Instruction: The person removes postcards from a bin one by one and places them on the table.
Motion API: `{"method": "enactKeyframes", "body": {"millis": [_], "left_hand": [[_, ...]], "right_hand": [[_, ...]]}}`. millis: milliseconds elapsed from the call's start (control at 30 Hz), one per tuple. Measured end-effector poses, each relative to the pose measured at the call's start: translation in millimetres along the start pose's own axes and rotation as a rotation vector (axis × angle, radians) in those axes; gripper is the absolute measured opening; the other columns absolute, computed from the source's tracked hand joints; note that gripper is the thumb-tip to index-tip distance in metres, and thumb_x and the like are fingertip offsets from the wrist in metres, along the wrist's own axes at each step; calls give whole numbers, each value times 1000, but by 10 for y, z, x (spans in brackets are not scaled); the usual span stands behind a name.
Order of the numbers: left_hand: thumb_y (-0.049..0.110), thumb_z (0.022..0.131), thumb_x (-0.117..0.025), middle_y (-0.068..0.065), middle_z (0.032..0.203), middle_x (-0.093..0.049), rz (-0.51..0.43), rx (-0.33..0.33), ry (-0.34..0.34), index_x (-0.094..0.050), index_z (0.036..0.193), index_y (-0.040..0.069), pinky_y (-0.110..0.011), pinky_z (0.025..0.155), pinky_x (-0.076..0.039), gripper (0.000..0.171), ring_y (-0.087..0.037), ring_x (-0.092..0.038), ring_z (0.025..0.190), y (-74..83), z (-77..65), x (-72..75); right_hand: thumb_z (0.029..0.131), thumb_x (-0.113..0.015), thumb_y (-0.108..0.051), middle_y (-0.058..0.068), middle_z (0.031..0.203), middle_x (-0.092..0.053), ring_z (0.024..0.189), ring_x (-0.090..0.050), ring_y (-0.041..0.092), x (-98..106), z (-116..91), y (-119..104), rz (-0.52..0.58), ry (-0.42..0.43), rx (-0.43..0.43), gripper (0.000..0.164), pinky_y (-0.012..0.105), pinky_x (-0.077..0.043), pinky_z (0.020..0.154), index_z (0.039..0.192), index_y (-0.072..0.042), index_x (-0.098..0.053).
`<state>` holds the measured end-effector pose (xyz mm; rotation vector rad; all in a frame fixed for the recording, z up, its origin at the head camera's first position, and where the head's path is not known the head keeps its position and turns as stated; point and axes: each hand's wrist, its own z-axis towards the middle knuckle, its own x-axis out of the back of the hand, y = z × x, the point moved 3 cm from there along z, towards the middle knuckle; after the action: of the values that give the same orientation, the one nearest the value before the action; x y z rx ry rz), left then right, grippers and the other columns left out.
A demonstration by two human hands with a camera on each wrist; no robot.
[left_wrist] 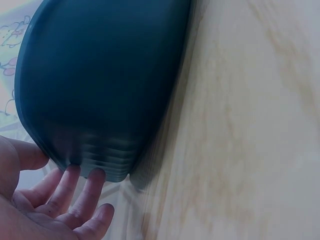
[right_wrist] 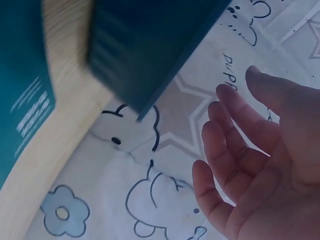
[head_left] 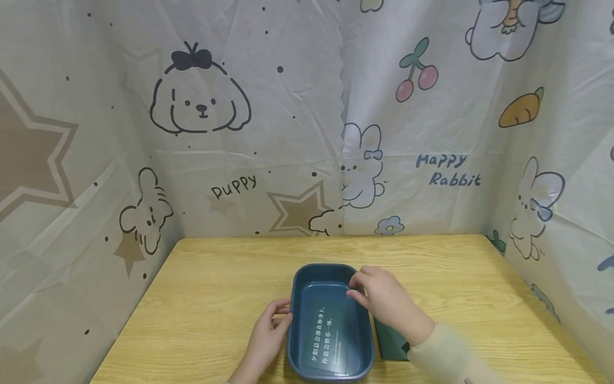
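Observation:
A dark teal rectangular tray [head_left: 331, 270] with rounded corners stands on the table, its open side up. Inside it lies a flat green booklet [head_left: 318, 341] with white printed characters. Beside the tray's left wall is my left hand [head_left: 269, 330], its fingers loosely bent; the left wrist view has the thumb and fingertips right at the tray's end wall [left_wrist: 105, 160]. My right hand [head_left: 381, 296] hovers at the tray's far right rim, fingers relaxed and apart from it in the right wrist view. A dark green flat book [head_left: 392, 344] lies right of the tray, partly hidden under my right wrist.
The light wooden table [head_left: 216, 288] ends at a back edge against a white cloth [head_left: 297, 106] printed with cartoon animals and stars. More of this cloth hangs along the left and right sides.

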<state>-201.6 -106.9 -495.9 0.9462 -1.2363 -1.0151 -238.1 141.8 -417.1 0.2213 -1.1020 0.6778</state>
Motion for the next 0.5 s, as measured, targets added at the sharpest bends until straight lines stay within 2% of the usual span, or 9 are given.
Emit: {"method": "enactKeyframes", "body": {"millis": [267,500], "left_hand": [[12,93,-58,-19,111,-61,-14,-1,-6,-55,125,5,-39,77,-56,33,-23,-64,89,-9,-4,1],[13,93,-58,-19,112,-62,-21,5,-4,-55,126,4,-39,77,-56,34,-24,-64,90,-19,-2,-5]], "right_hand": [[81,-73,-31,-2,81,-64,73,-53,10,-123,27,-176,44,-22,4,20,33,-53,64,90,-14,-71],[84,-70,-35,-3,88,-62,79,-54,10,-253,34,-247,78,-73,-7,28,32,-55,69,99,-12,-70]]}}
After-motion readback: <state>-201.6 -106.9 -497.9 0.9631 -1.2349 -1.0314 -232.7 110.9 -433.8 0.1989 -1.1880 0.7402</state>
